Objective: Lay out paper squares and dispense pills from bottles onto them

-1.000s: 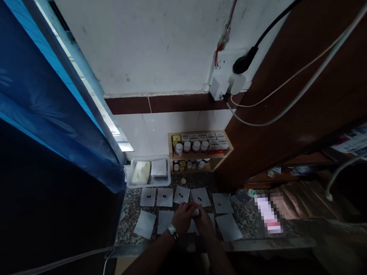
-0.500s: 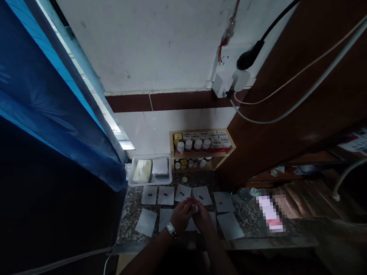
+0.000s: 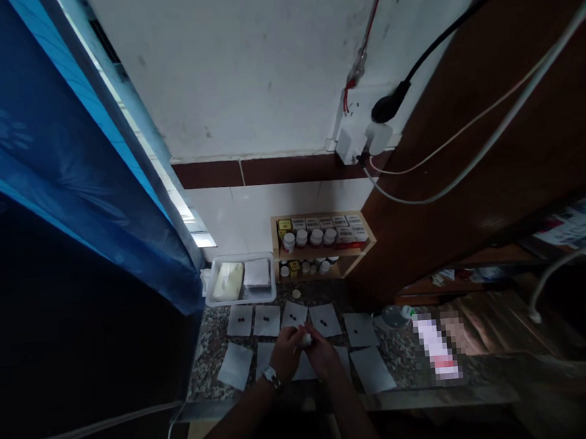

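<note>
My left hand (image 3: 285, 353), with a watch on its wrist, and my right hand (image 3: 322, 354) meet over the stone counter (image 3: 205, 353). Both are closed around a small white object (image 3: 307, 340) held between them; it looks like a little bottle or cap, too small to name. Beneath and around the hands lie several white paper squares (image 3: 241, 319). The squares in the back row carry dark pills (image 3: 323, 322). The front-row squares (image 3: 235, 366) look bare.
A white tray (image 3: 241, 295) with folded papers stands at the back left. A small wooden shelf (image 3: 322, 247) of bottles and boxes sits against the tiled wall. A blue curtain (image 3: 68, 196) hangs on the left. A wooden cabinet (image 3: 473, 185) and cables fill the right.
The view has shifted slightly. My hands stay together over the papers, still working the small white object between them.
</note>
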`<state>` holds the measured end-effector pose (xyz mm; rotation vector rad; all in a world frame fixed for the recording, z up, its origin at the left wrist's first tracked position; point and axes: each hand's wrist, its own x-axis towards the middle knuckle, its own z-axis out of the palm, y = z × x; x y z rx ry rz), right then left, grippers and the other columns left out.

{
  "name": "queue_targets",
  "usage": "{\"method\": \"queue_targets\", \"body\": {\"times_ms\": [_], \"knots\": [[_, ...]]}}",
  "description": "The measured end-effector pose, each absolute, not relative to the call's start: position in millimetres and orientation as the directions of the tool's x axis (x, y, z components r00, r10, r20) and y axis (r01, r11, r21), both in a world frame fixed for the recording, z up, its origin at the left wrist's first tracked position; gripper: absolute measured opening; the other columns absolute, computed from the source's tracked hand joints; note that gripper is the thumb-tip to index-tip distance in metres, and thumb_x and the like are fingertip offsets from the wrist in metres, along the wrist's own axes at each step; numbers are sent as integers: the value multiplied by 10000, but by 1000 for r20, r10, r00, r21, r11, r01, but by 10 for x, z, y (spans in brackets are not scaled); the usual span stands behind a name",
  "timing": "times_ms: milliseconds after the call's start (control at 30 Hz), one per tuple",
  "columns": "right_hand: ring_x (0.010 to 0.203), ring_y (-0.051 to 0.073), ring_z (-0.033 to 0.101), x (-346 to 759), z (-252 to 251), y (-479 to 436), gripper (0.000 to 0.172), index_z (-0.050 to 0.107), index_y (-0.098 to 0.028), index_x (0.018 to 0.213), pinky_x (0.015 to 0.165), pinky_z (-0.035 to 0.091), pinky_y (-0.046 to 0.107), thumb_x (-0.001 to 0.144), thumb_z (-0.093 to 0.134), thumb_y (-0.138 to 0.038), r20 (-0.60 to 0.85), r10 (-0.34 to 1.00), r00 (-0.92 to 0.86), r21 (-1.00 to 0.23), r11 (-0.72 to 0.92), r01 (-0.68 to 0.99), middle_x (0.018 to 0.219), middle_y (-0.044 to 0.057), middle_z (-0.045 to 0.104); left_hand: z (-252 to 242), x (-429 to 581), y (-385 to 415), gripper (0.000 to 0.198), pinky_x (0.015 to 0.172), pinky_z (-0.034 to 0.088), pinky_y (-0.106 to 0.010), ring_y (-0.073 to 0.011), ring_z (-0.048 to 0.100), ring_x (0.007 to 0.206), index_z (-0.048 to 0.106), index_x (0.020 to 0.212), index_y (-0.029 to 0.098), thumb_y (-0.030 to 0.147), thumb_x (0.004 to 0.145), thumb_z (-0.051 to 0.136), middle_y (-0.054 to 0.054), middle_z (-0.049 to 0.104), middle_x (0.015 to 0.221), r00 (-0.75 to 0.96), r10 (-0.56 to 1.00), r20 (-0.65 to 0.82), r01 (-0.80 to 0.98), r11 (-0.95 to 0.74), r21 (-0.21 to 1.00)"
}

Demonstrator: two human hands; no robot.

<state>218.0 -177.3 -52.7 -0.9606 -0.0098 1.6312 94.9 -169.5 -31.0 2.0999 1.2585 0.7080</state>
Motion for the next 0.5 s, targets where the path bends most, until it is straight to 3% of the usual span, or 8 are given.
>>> {"method": "queue_targets", "body": {"times_ms": [167, 500], "knots": [[922, 205, 613, 2192, -579, -1832, 225, 697, -225, 810, 826, 483, 348, 620, 688, -346, -537, 839, 87, -582, -294, -759, 878, 36, 695, -429, 937, -1744, 486, 875, 486, -380, -195, 544, 984, 571, 1135, 260, 41, 702, 538, -53, 564, 1056, 310, 947, 89, 575, -261, 775], [889, 182, 621, 2086, -710, -1863, 317, 690, -229, 868, 753, 495, 283, 561, 707, -304, -538, 797, 274, -692, -232, -683, 946, 22, 695, -401, 972, -1789, 417, 874, 486, -404, -221, 561, 993, 600, 1083, 215, 73, 695, 546, -86, 582, 1058, 290, 957, 31, 547, -192, 815]]}}
